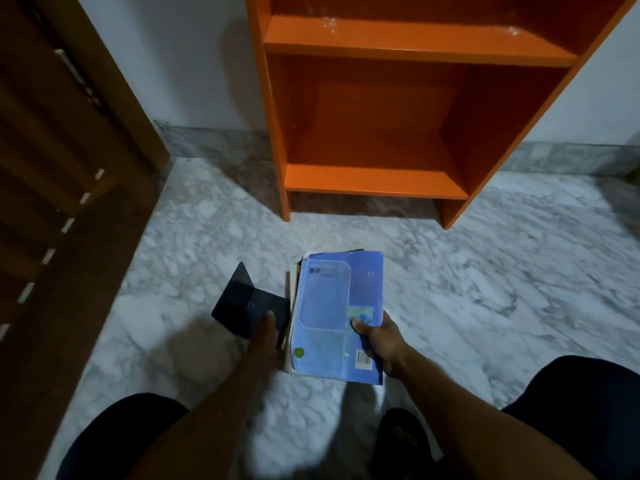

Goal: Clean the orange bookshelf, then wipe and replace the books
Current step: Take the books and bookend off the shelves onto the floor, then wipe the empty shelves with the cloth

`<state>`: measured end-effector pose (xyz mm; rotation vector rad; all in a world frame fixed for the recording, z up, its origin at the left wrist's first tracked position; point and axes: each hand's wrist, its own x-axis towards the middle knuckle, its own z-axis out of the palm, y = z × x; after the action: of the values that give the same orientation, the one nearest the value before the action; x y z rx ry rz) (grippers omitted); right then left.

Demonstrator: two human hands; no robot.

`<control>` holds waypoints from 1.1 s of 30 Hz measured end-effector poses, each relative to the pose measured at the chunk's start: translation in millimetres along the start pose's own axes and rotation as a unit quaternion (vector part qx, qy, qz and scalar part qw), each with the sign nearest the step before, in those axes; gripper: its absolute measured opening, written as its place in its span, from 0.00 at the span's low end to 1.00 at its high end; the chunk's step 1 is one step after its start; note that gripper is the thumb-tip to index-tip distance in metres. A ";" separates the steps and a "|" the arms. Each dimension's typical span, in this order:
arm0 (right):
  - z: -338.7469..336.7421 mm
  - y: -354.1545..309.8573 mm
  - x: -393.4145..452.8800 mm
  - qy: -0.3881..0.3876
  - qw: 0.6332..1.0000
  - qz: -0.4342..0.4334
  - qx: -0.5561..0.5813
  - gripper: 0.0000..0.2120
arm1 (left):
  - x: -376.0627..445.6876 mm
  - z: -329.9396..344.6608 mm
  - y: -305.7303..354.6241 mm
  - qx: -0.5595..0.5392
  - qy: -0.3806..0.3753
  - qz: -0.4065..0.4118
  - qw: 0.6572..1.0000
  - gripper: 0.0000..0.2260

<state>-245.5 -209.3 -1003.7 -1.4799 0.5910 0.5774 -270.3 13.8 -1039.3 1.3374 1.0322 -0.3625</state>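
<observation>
Knees in dark shorts frame the bottom edge. Just beyond, the right hand grips a stack of books, thumb pressed on the blue top cover. Beside it, the left hand holds a dark bookend, fingers hidden beneath. Farther on, the orange bookshelf stands on marble floor.
</observation>
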 end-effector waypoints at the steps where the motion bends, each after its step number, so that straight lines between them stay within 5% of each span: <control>1: 2.8 1.8 3.7 0.011 0.999 0.009 -0.047 0.13 | -2.2 0.6 9.4 0.025 0.017 0.038 0.999 0.25; 5: 12.8 11.6 26.7 0.084 0.955 0.046 -0.280 0.19 | -7.1 0.8 28.1 0.169 0.043 0.151 0.973 0.16; 10: 10.2 -19.9 21.5 0.076 0.929 0.080 -0.353 0.23 | -52.0 11.4 70.2 0.223 0.029 0.174 0.959 0.12; 12: 10.0 -47.7 2.2 0.048 0.921 0.063 -0.382 0.27 | -81.5 12.7 90.2 0.241 0.013 0.189 0.952 0.23; 15: 6.0 -106.3 -46.7 0.032 0.925 0.014 -0.378 0.29 | -136.2 10.9 132.4 0.278 -0.006 0.198 0.940 0.31; 22: -17.1 -287.5 -196.8 0.048 0.935 -0.042 -0.349 0.25 | -282.3 -2.3 270.4 0.318 -0.026 0.221 0.922 0.17; 33: -87.4 -543.6 -419.6 0.144 0.935 -0.138 -0.294 0.18 | -530.7 16.7 508.2 0.304 -0.122 0.346 0.879 0.16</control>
<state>-184.3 -301.9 -320.4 -2.1990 0.4369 0.3254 -171.3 -45.0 -313.4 2.0592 0.1647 -0.3029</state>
